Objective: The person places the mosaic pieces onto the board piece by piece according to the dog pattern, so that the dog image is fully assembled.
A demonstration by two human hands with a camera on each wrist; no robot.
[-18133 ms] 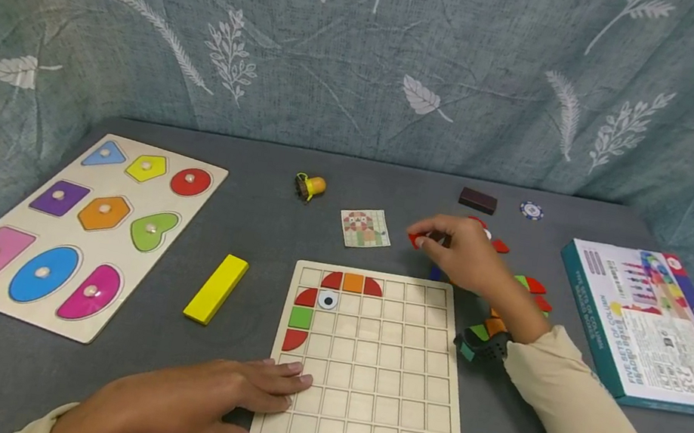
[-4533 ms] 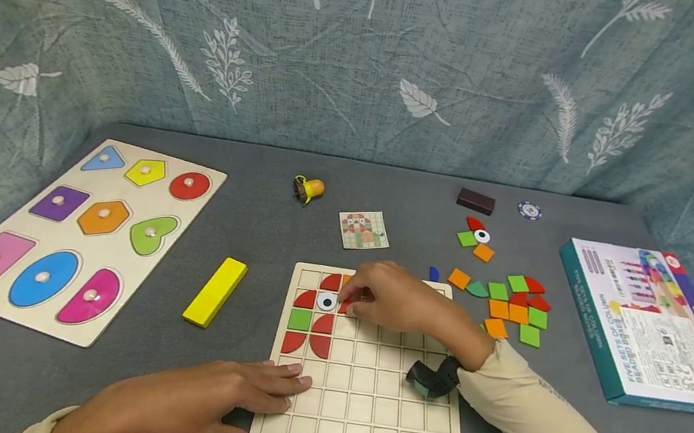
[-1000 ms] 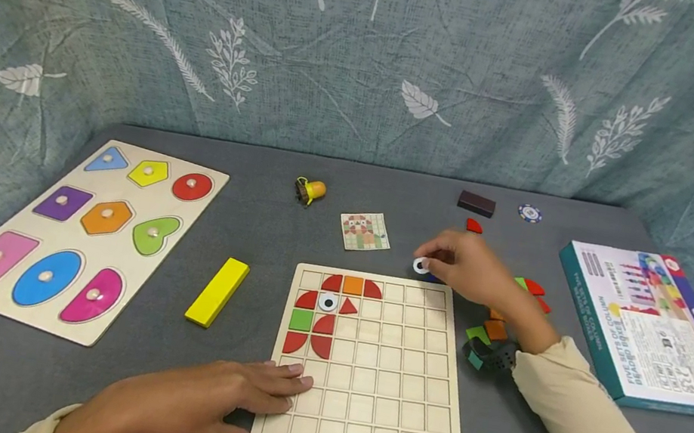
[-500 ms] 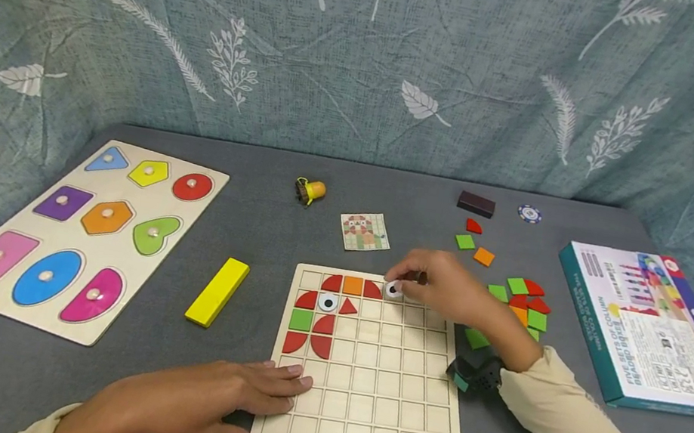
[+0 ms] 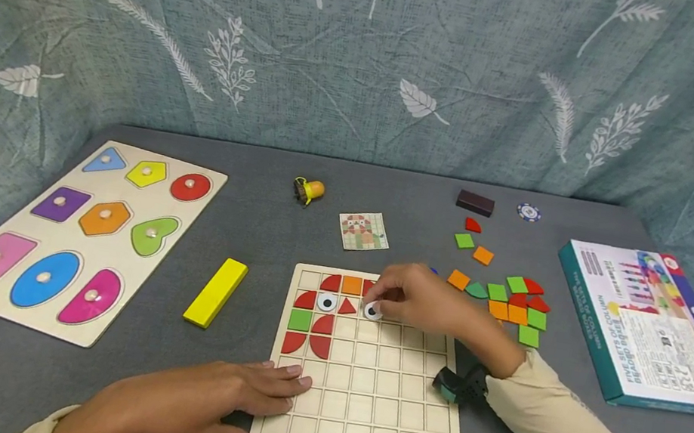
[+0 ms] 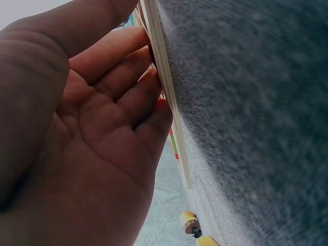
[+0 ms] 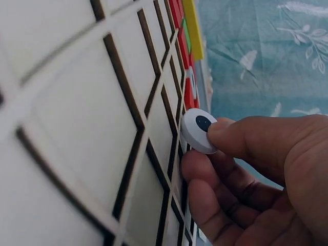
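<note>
Pinching a white, round, black-pupilled eye piece (image 5: 373, 311) between thumb and fingers of the right hand (image 5: 421, 298), over the pale wooden grid board (image 5: 386, 412) below, with a flat red triangular piece (image 5: 348, 308) just left of that grip. Resting the left hand (image 5: 213, 397), with extended fingers, on the same board. Probably light, stiff, slightly slippery, hardly fragile; best held by opposite sides of the rim.

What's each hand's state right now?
Left hand: open, resting partly on the board.
Right hand: closed, holding a round white piece with a black dot.
</note>
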